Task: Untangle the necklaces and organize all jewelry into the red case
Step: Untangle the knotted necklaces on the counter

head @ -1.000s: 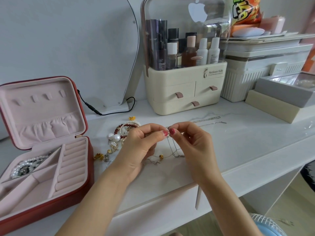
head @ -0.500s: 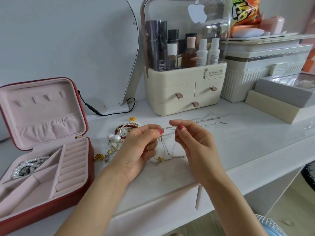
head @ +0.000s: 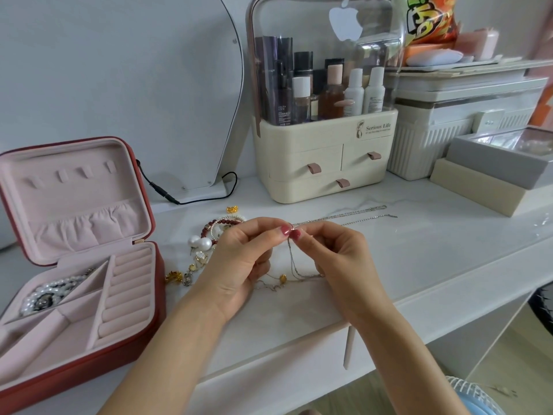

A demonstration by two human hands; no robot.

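Thin silver necklaces [head: 353, 216] lie tangled on the white desk, with loops hanging between my hands. My left hand [head: 242, 259] and my right hand [head: 335, 259] pinch the chains at one spot, fingertips touching, just above the desk. The red case [head: 149, 298] stands open at the left with a pink lining; a pearl piece [head: 48, 298] lies in its back left compartment. Left of my hands sit a red bead bracelet [head: 223, 224], pearl earrings [head: 199, 244] and small gold pieces [head: 175, 277].
A cream cosmetics organizer [head: 326, 163] with bottles stands behind the necklaces. A mirror [head: 119, 85] with a black cable [head: 167, 196] is at the back left. Stacked boxes [head: 490, 181] fill the right side. The desk's front edge runs below my wrists.
My hands, slightly apart half a second ago, have come together again on the chain. The hanging loops have shifted a little.
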